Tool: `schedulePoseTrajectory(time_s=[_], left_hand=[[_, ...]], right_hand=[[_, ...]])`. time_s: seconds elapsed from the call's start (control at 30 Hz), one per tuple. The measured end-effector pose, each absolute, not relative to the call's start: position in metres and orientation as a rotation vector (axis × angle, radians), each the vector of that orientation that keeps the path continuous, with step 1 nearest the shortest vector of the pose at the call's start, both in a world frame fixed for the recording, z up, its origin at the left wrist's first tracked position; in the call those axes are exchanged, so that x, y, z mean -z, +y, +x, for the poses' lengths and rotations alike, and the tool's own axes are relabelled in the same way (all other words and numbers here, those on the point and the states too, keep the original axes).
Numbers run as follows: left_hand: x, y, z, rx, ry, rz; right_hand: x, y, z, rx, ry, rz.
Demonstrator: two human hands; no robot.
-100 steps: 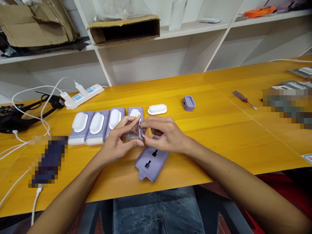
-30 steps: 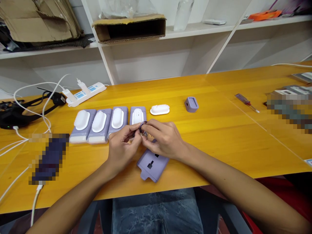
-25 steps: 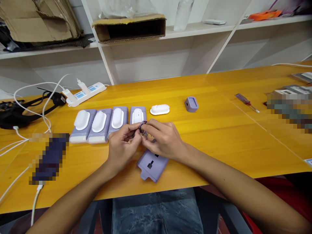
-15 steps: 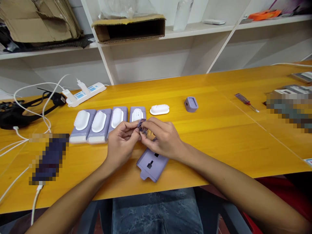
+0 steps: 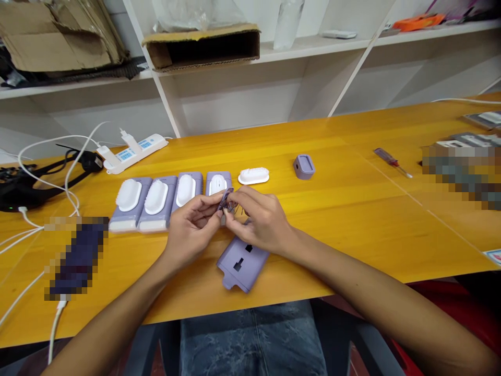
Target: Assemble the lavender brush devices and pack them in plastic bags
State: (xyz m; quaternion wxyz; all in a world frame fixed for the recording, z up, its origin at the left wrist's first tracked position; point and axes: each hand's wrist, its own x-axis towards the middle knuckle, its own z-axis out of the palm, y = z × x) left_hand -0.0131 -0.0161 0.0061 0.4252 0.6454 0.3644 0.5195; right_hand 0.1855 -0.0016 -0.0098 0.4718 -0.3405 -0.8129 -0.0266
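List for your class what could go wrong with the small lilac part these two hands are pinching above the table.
The small lilac part, pinched between the left hand and right hand, looks tiny and could slip, perhaps landing on the slotted lilac plate nearby. Its thin wires might snag or bend between the fingers.

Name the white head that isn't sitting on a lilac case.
The rightmost head, alone on the table; the other four heads sit on lilac cases.
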Motion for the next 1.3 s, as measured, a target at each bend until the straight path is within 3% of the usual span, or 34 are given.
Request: schedulePoseTrajectory(time_s=[1.3], left_hand=[[0.004,-0.018,-0.011,-1.366,0.965,1.792]], right_hand=[[0.011,-0.005,0.181,0.136,-1.994,-0.892]])
